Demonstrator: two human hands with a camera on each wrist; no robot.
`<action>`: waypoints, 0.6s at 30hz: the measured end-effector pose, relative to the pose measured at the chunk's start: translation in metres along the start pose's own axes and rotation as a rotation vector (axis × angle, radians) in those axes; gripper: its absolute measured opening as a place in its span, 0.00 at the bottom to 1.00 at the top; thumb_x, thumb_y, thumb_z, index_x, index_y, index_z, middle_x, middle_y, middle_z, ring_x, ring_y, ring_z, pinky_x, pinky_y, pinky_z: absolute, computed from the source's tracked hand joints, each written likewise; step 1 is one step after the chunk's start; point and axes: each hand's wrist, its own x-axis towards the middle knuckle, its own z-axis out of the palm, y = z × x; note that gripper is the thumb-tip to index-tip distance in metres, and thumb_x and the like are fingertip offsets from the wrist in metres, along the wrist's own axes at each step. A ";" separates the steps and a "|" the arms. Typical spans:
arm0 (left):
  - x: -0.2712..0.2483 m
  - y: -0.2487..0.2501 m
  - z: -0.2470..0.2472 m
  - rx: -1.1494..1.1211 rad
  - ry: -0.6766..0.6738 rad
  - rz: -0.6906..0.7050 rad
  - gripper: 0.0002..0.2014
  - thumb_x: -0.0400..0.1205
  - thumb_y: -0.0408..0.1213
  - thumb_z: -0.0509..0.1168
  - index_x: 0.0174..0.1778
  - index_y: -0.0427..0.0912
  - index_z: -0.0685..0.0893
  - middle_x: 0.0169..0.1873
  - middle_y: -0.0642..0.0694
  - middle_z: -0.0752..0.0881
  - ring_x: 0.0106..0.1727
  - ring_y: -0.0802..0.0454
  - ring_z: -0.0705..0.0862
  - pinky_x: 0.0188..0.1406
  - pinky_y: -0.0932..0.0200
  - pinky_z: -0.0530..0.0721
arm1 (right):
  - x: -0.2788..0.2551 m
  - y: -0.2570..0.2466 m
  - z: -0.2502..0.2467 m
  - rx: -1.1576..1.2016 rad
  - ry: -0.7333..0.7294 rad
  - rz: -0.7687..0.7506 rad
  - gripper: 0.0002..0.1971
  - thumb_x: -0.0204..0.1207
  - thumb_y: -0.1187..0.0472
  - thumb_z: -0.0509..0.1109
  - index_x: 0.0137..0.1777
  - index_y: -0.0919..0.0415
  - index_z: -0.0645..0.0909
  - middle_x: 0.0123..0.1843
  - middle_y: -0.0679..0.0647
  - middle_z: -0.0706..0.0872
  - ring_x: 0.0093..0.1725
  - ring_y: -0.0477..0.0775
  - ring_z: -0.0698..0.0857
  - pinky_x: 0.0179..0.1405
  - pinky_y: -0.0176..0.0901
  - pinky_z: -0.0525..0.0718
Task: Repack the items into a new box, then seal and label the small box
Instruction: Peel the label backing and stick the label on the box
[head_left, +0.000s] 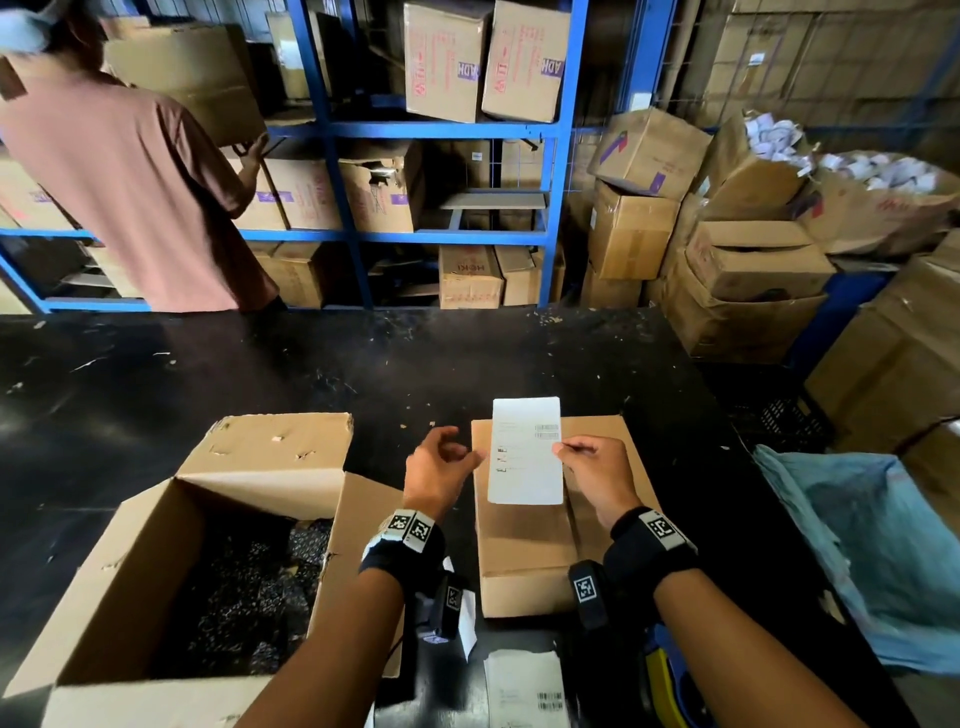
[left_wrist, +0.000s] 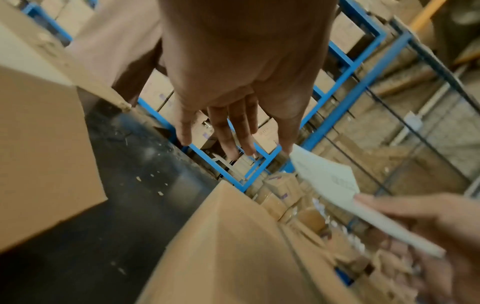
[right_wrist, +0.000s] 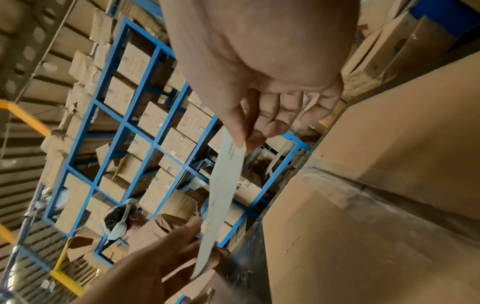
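Observation:
A white shipping label (head_left: 524, 452) hangs upright over the closed small cardboard box (head_left: 524, 551) on the black table. My right hand (head_left: 566, 449) pinches the label's right edge between thumb and fingers; the right wrist view shows that hand (right_wrist: 254, 127) gripping the label (right_wrist: 223, 185) at its top. My left hand (head_left: 462, 452) is at the label's left edge with relaxed fingers. In the left wrist view its fingers (left_wrist: 233, 133) are stretched out, and one tip meets the corner of the label (left_wrist: 330, 185). The large open box (head_left: 182, 545) stands on the left with dark contents inside.
A second printed label (head_left: 524, 686) and a yellow tool (head_left: 662, 675) lie at the table's near edge. A blue bag (head_left: 857, 545) sits at the right. Behind the table a person in a pink shirt (head_left: 130, 182) handles a carton at the blue shelves (head_left: 556, 182).

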 end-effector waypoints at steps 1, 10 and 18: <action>0.000 -0.006 0.002 0.100 -0.024 0.057 0.31 0.76 0.50 0.76 0.74 0.46 0.76 0.61 0.50 0.87 0.62 0.52 0.86 0.58 0.57 0.86 | 0.003 0.002 -0.001 -0.011 -0.006 0.025 0.04 0.81 0.67 0.74 0.49 0.62 0.91 0.51 0.50 0.93 0.50 0.46 0.91 0.45 0.33 0.87; 0.002 -0.038 0.030 0.721 -0.330 0.353 0.37 0.86 0.63 0.50 0.87 0.51 0.48 0.87 0.52 0.48 0.87 0.52 0.43 0.87 0.48 0.48 | 0.035 0.034 0.016 -0.173 -0.143 0.191 0.02 0.76 0.64 0.79 0.46 0.61 0.92 0.48 0.53 0.94 0.51 0.54 0.92 0.56 0.51 0.91; 0.017 -0.056 0.037 0.804 -0.389 0.354 0.39 0.86 0.65 0.48 0.87 0.48 0.43 0.87 0.51 0.43 0.87 0.51 0.38 0.84 0.54 0.39 | 0.057 0.047 0.025 -0.220 -0.169 0.284 0.02 0.76 0.67 0.78 0.44 0.66 0.91 0.50 0.58 0.94 0.49 0.56 0.92 0.48 0.47 0.90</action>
